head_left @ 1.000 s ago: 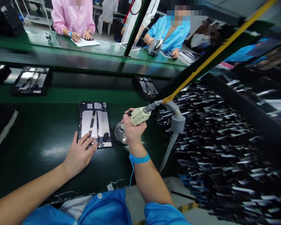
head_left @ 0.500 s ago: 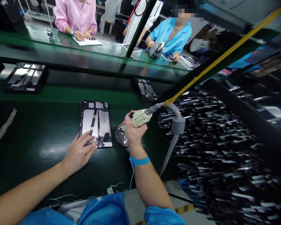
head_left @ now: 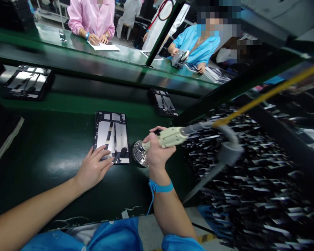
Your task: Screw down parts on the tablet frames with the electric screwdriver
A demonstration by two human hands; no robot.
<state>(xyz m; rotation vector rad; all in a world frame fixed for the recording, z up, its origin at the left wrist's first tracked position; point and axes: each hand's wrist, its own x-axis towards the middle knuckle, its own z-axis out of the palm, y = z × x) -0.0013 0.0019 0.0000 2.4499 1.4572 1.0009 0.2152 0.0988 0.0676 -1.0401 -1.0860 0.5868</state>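
My left hand (head_left: 95, 166) rests with fingers stretched over the lower left part of an opened tablet (head_left: 121, 134), whose silver inner plates and dark ribbon strips face up. Wrapped round a pale green electric screwdriver (head_left: 172, 136) is my right hand (head_left: 157, 150), with a blue strap at the wrist. The screwdriver lies tilted, its front end over a round metal dish with holes (head_left: 140, 156) just right of the tablet. A grey cable runs from its rear end. Its tip is hidden by my fingers and the dish.
More opened tablets lie further back, one at the left (head_left: 28, 82) and one at the right (head_left: 163, 102). A dense rack of dark parts (head_left: 251, 184) fills the right side. A yellow cord (head_left: 267, 94) slants above it. Co-workers sit across the green bench (head_left: 131, 57).
My right hand has tilted the screwdriver flatter, its rear end swinging right and down, and the cable has swung right. The left hand stays on the tablet. The whole view has shifted slightly.
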